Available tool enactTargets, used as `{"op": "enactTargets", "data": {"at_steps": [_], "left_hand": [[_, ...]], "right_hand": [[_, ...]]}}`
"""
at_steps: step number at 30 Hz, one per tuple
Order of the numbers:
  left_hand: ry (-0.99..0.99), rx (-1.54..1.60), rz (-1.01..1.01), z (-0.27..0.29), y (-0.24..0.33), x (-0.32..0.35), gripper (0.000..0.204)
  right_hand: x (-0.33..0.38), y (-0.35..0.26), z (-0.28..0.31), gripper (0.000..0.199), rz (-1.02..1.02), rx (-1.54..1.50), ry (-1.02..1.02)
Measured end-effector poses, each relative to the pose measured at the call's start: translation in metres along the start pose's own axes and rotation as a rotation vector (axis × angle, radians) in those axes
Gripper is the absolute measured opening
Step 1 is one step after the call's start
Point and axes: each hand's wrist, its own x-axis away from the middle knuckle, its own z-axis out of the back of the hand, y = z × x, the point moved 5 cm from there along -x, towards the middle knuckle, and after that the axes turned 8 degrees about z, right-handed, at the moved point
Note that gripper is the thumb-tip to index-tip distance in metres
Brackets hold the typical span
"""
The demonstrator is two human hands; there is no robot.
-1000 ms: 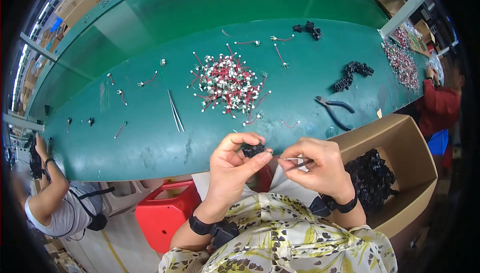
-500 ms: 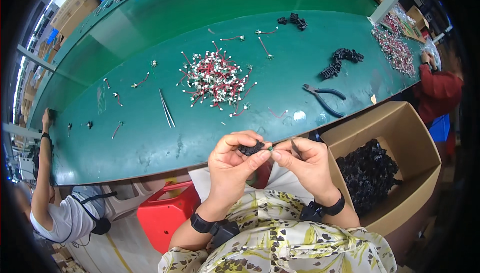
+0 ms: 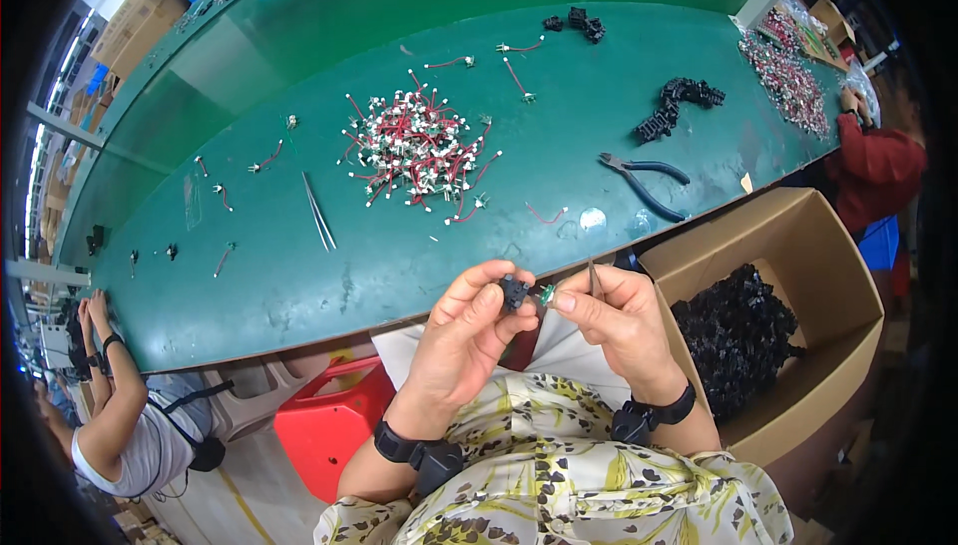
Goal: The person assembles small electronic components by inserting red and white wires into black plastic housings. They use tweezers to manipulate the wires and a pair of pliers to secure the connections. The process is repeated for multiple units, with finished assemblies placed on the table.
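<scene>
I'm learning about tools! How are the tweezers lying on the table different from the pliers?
The tweezers are slim and silvery, while the pliers are chunkier, with dark blue handles. The tweezers' two arms sit close together; the pliers' handles spread wide apart. The tweezers lie left of the wire pile, the pliers right of it. Both rest on the green table, and neither is being held.

Block (image 3: 513, 292) black; tiny piece (image 3: 547, 294) green; shirt (image 3: 559, 445) cream (yellow-green, dark leafy print).

The left hand (image 3: 454, 340) could pass between the tweezers (image 3: 317, 208) and the table's (image 3: 269, 295) near edge; farther in, a wire pile (image 3: 417, 151) blocks.
</scene>
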Motion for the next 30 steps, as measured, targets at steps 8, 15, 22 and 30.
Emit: {"op": "enactTargets", "data": {"at_steps": [8,15,22,30], "left_hand": [[-0.057,-0.054,-0.01,0.001,-0.004,-0.007,0.025],[-0.046,0.008,0.056,-0.001,0.001,-0.009,0.027],[-0.056,-0.088,0.024,-0.002,-0.001,-0.013,0.03],[-0.075,-0.072,0.001,-0.001,-0.003,-0.015,0.03]], "right_hand": [[-0.003,0.0,0.003,0.012,0.199,0.331,0.055],[0.001,-0.031,-0.007,0.023,0.568,0.769,0.055],[0.001,-0.037,-0.009,0.029,0.685,0.914,0.009],[0.001,-0.041,-0.005,0.024,0.658,0.906,0.039]]}}
